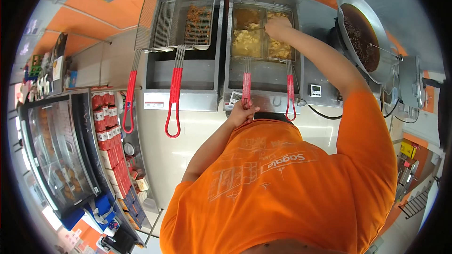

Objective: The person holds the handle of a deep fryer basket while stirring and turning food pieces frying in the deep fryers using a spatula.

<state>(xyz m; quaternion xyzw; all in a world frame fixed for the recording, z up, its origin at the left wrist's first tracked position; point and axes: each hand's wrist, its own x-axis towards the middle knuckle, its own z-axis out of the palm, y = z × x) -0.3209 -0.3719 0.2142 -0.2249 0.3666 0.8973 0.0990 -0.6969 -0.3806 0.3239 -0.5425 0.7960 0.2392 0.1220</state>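
Note:
My left hand (243, 112) is closed around the red handle (247, 84) of a wire fryer basket, near my waist. Pale battered food (246, 42) lies in the bubbling oil of that basket. Over the divider with the right-hand basket, my right hand (279, 28) grips what looks like a thin metal utensil (260, 28), its tip pointing left over the food; most of it is hidden. The right-hand basket holds more browned pieces (279, 49), and its red handle (290, 88) hangs over the fryer's front edge.
Two raised wire baskets (193, 17) with red handles stand at the left fryer, one holding orange crumbs. On the right are a digital timer (315, 91) and a large metal pan of dark oil (362, 38). A glass display case (60, 151) and stacked red boxes (109, 130) stand far left.

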